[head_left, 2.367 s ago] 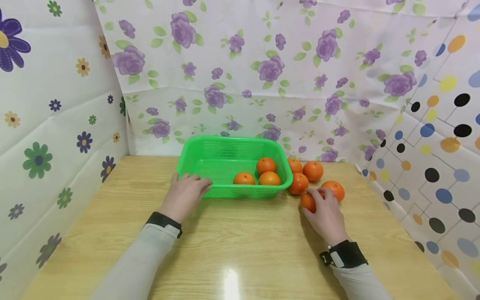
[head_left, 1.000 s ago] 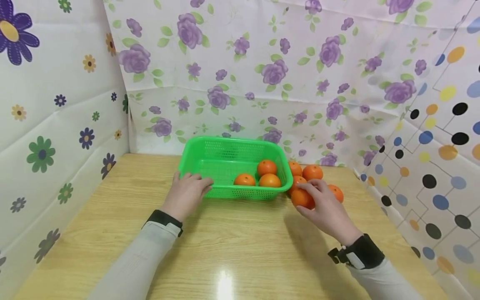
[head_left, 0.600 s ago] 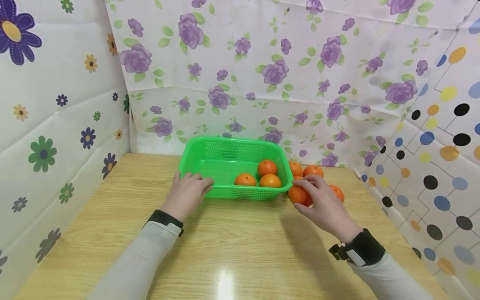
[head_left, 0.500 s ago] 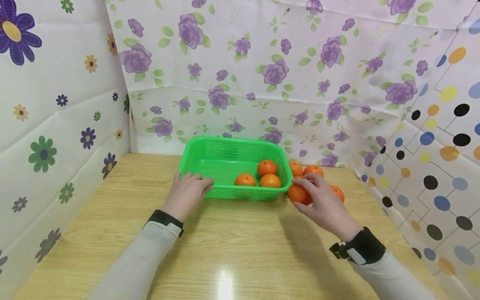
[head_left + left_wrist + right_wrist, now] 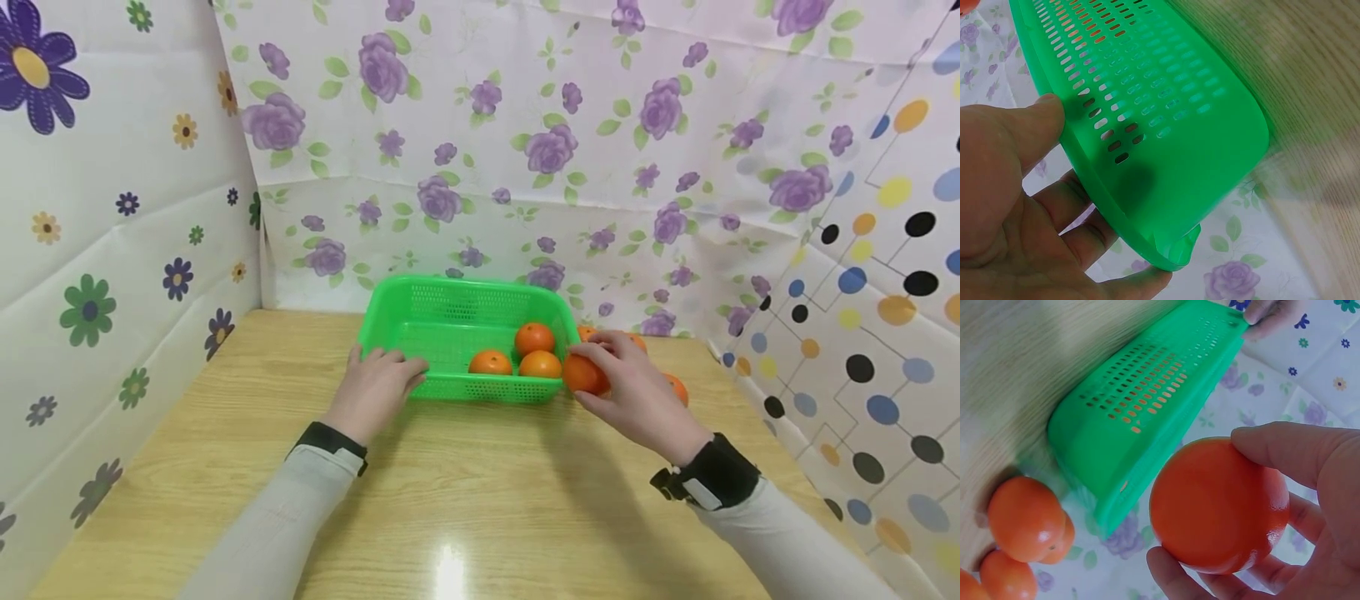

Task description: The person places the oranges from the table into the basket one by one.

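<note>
At the left end of a green plastic basket (image 5: 461,287), my left hand (image 5: 373,392) grips the rim. In the left wrist view, the thumb of that hand (image 5: 1004,206) lies on one side of the basket rim (image 5: 1166,150), with the fingers on the other. My right hand (image 5: 641,400) holds an orange (image 5: 583,373) beside the basket's right end. Thumb and fingers reach around this orange (image 5: 1216,506) in the right wrist view. Three oranges lie inside the basket, one (image 5: 491,362) near the front wall and two (image 5: 534,337) toward the right end.
Other oranges lie on the wooden table (image 5: 450,483) right of the basket, one (image 5: 678,388) half hidden behind my right hand. The right wrist view shows several loose oranges (image 5: 1025,519) near the basket's end. Flowered cloth (image 5: 442,108) hangs behind the table, with patterned cloths at both sides.
My right hand has taken an orange from the right-hand group, raised it and carried it left to the basket's right end. The left hand stays at the basket's rim.
</note>
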`<state>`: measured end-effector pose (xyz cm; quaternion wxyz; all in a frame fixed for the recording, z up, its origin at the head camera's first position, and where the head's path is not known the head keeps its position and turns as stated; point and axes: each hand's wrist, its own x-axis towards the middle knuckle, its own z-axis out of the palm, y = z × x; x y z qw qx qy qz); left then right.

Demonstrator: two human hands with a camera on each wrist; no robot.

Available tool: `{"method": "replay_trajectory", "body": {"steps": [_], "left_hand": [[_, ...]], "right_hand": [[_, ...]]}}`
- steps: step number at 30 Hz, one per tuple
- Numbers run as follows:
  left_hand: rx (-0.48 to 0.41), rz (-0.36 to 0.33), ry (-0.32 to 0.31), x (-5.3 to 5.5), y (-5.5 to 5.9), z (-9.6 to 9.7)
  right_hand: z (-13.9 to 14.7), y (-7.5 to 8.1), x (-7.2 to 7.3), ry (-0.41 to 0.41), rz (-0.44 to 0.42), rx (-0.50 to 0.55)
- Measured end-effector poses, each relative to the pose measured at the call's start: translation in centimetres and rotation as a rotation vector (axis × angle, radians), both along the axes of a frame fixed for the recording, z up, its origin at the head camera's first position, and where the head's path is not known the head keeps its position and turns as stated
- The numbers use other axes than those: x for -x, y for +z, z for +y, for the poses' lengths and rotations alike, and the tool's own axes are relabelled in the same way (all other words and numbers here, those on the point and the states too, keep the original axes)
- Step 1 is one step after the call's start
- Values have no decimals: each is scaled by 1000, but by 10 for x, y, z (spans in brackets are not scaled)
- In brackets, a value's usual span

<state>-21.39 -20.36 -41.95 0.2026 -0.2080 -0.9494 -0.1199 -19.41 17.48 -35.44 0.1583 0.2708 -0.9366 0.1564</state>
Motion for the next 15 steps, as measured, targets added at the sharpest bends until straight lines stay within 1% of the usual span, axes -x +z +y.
{"method": "replay_trajectory", "body": {"steps": [4, 8, 15], "left_hand": [[1, -5, -1, 1, -1, 0], [-1, -5, 2, 1, -2, 0], [-4, 13, 1, 1, -2, -1]], "right_hand": [[-7, 4, 4, 8, 3, -21], [-14, 7, 7, 15, -2, -19], [-28, 13, 14, 47, 1, -18]]}}
